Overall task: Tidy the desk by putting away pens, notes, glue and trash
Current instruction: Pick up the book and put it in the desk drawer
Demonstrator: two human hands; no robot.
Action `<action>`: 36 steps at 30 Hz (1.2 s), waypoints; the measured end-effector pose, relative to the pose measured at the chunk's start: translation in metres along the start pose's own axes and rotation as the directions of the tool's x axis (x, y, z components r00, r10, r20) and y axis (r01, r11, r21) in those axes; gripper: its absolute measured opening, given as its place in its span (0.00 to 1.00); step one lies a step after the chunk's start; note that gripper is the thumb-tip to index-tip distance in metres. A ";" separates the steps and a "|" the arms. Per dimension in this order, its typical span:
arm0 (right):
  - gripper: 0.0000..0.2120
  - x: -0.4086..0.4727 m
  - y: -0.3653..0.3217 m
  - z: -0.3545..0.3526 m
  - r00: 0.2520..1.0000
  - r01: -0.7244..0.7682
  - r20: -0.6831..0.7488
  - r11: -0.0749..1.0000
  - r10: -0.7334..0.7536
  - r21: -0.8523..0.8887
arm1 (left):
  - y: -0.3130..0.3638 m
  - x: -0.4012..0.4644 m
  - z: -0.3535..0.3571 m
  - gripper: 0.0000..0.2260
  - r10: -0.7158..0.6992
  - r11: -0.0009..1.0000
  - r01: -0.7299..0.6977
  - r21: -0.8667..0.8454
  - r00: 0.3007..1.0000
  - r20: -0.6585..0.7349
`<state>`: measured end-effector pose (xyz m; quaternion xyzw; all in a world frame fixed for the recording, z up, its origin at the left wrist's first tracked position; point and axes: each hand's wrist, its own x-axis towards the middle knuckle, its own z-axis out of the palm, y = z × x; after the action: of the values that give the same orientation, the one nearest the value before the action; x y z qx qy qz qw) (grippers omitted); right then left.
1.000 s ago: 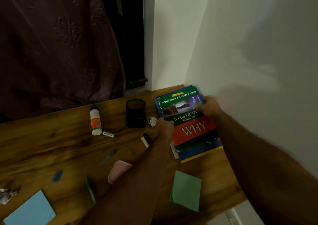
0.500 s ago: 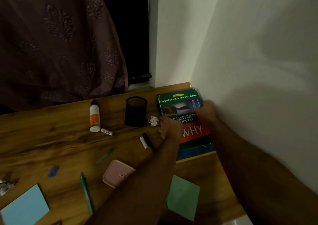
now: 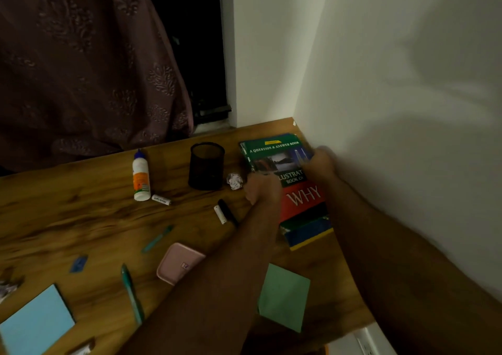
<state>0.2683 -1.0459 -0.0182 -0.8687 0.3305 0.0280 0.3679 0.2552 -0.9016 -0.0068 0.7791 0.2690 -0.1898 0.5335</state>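
Observation:
A stack of books (image 3: 304,200), topped by a green and red "WHY" book, lies against the wall at the desk's back right. My left hand (image 3: 260,189) grips the stack's left edge and my right hand (image 3: 322,164), blurred, holds its right side by the wall. A glue bottle (image 3: 140,175) stands left of a black mesh pen cup (image 3: 207,166). A crumpled paper ball (image 3: 234,180) sits between cup and books. A black marker (image 3: 227,212), two teal pens (image 3: 157,238) (image 3: 132,293), a green note (image 3: 284,296) and a blue note pad (image 3: 35,322) lie on the desk.
The wooden desk (image 3: 81,219) also holds a pink box (image 3: 179,262), a small white stick (image 3: 161,200), a blue scrap (image 3: 78,263) and crumpled trash (image 3: 8,286) at the left edge. A dark curtain (image 3: 81,69) hangs behind. White wall bounds the right side.
Both hands have slid the book stack back toward the wall corner and squared it up. The other desk items lie as before.

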 end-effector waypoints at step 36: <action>0.21 -0.177 0.048 -0.089 0.943 0.283 -0.116 0.571 -0.311 0.771 | -0.037 -0.135 -0.079 0.15 0.657 0.753 -0.622 -0.215 0.733 0.178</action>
<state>0.0839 -1.0311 0.0684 -0.6657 0.1533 -0.1656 0.7113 0.1271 -0.8461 0.0729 0.7549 -0.0705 -0.0686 0.6484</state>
